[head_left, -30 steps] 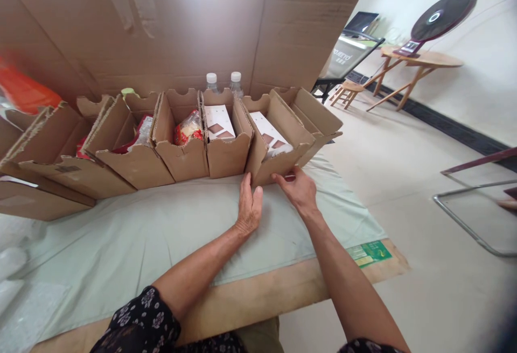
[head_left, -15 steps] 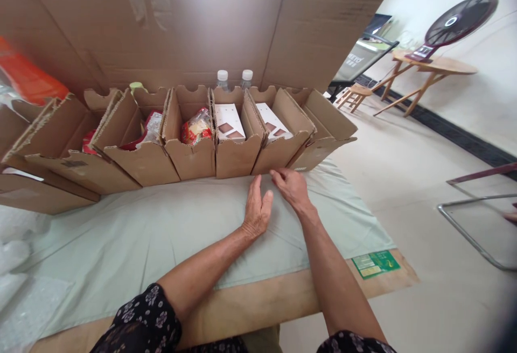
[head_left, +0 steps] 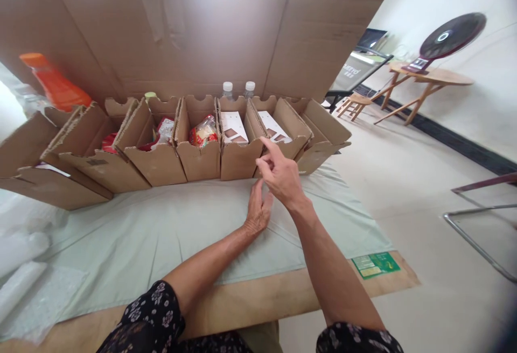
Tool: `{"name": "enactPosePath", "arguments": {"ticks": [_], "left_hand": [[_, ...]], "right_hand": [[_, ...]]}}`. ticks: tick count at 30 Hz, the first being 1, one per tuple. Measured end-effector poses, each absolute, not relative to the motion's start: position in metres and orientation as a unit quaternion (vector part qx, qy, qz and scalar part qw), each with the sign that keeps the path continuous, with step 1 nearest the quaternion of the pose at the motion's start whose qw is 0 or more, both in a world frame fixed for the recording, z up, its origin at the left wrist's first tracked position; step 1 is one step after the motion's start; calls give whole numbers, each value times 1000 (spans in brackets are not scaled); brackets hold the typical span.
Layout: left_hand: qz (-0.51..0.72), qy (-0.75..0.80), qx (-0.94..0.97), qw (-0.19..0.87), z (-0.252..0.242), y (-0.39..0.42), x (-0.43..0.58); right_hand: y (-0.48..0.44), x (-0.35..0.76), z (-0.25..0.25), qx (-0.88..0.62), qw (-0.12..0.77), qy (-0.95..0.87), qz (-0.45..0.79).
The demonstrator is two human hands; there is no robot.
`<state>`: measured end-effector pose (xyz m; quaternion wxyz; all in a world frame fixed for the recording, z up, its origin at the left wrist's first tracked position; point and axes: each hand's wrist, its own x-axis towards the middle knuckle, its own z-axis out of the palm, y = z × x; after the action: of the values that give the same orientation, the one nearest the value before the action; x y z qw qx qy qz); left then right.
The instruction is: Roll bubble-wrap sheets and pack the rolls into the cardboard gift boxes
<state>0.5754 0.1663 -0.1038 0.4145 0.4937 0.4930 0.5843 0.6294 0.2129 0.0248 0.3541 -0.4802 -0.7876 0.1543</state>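
A row of open-topped cardboard bins stands across the table. My right hand (head_left: 281, 173) is raised in front of the bin second from the right (head_left: 297, 146), index finger extended toward its front edge and the thumb apart; whether the fingertip touches the cardboard I cannot tell. Below it, my left hand (head_left: 258, 207) rests on the pale green cloth (head_left: 194, 234), empty, fingers stretched forward and thumb apart. White boxes with brown pictures stand in that bin and in its left neighbour (head_left: 240, 162). Farther left, a bin holds a red and clear food packet (head_left: 203, 131).
Behind the bins rises a tall cardboard panel (head_left: 222, 35), with two capped bottles (head_left: 249, 89) before it. An orange bottle (head_left: 58, 86) leans at left. Bubble wrap (head_left: 44, 294) lies at the left edge. A fan (head_left: 452, 35) stands on a wooden table (head_left: 440, 76) at right.
My right hand has lifted from the cloth by the bin's base to its front, with the index finger now stretched out. My left hand stays about where it was. The view has tilted up.
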Motion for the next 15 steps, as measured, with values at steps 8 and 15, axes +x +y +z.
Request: {"name": "enactPosePath", "arguments": {"ticks": [8,15], "left_hand": [[459,531,546,458,-73,74,530],[499,576,524,381,-82,-9,468]], "right_hand": [[234,586,69,-577,176,-797,22],[215,592,83,-570,122,-812,-11]]}}
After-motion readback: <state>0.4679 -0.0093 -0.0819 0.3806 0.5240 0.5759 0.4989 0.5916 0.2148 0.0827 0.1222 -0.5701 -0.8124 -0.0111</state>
